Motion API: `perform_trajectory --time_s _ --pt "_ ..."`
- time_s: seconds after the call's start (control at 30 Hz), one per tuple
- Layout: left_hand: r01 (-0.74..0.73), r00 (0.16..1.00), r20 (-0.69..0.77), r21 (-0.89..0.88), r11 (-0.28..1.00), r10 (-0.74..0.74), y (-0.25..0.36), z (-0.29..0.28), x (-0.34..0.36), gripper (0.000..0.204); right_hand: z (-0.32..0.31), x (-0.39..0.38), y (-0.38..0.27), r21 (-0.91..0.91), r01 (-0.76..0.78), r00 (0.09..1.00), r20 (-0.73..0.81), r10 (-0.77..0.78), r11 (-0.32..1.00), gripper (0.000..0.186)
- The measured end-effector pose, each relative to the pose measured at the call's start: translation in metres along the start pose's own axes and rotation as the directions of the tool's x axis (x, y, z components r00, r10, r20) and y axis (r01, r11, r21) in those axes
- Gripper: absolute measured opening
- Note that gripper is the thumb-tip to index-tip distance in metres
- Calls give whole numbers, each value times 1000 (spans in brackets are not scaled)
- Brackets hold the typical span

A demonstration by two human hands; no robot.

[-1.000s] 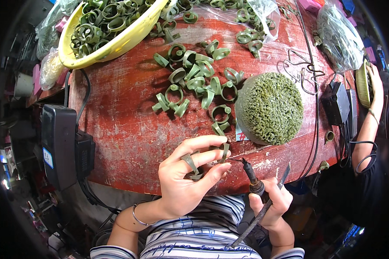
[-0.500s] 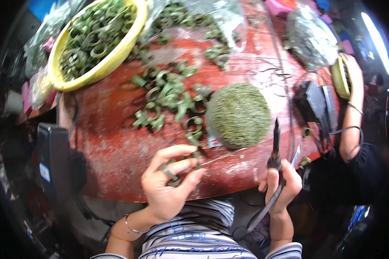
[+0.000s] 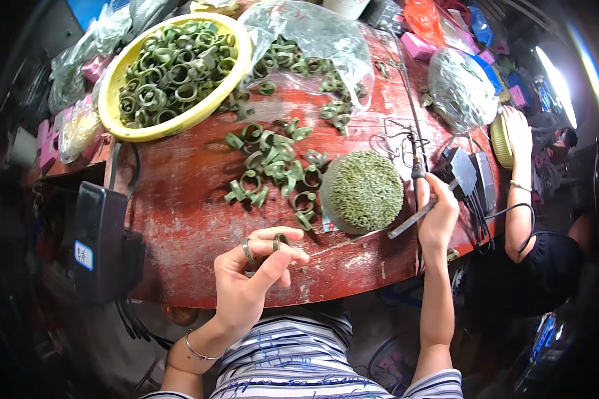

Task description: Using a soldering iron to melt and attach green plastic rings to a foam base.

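My left hand [image 3: 246,279] is raised over the table's near edge, its thumb and fingers closed on a small dark green ring [image 3: 281,241]. Another ring [image 3: 246,250] sits around one of its fingers. Farther right, my right hand [image 3: 438,216] grips a pen-shaped tool like a soldering iron [image 3: 417,171], its thin dark tip pointing away among bent black wires [image 3: 409,138]. A grey strip [image 3: 412,218] sticks out from that hand toward the left. Between the hands stands a round block [image 3: 366,191] with a rough green top. Beyond my left hand lie several loose green rings [image 3: 273,159].
A yellow basin [image 3: 110,100] full of green rings stands far left, beside a clear plastic bag [image 3: 313,33] over more rings. Black power boxes sit at left [image 3: 100,239] and right [image 3: 460,169]. At the right edge, another person's hand [image 3: 518,136] holds a yellow-green container [image 3: 501,143].
My right hand has moved away from me, carrying the tool's tip to the black wires. My left hand has shifted slightly left and down. The view has shifted a little.
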State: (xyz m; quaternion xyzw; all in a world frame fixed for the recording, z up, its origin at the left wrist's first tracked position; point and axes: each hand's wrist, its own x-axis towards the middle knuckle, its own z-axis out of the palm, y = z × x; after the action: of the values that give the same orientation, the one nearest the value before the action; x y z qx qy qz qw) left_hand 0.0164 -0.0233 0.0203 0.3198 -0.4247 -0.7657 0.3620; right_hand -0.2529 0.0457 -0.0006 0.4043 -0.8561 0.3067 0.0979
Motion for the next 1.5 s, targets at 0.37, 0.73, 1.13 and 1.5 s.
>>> perform_trajectory --time_s 0.37,0.73,1.13,1.5 --pt "133 991 15 -235 963 -133 -1 -12 0 12 4 -58 -124 195 433 838 274 -473 880 24" --pt "336 932 210 -199 921 -295 20 -16 4 42 -30 -44 -143 431 538 724 205 -659 725 35" --pt "423 896 275 -297 856 -348 30 -12 2 41 -55 -57 -135 755 7 888 297 -351 655 74" --pt "341 928 209 -136 930 -309 37 4 13 34 -63 -51 -131 871 -210 881 366 -301 444 28"
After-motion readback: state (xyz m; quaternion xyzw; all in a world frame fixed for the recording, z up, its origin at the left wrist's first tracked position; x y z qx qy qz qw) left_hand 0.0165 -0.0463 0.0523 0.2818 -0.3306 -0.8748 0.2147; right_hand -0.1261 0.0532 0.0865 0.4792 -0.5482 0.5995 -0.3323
